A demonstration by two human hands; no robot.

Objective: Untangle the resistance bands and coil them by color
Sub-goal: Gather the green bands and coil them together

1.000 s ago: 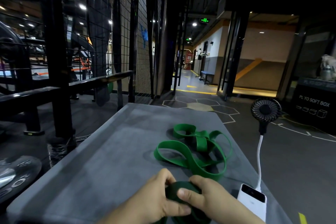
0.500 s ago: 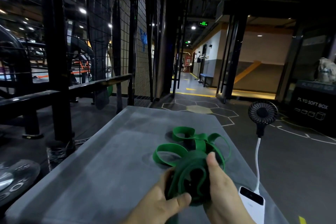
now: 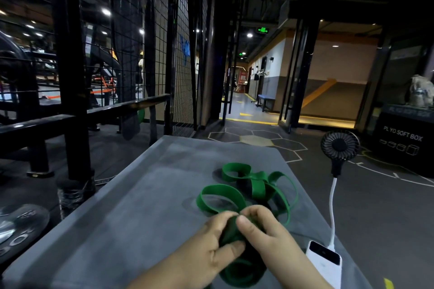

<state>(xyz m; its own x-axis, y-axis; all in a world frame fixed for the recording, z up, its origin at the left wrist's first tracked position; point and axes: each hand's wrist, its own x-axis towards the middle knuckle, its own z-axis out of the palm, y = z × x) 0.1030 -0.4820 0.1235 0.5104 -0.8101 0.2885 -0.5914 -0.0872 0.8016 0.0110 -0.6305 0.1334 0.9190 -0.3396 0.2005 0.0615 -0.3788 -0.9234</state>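
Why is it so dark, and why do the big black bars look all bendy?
Head view: the gym is dim, so the ceiling lamps glare as small white spots and the lit doorway looks bright. The wide-angle lens bows the black posts near the edges. The green bands look sharp and cast soft shadows on the grey table.

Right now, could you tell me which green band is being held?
The darker coiled band nearest the camera: the left hand and right hand grip it. The brighter tangle lies unheld beyond.
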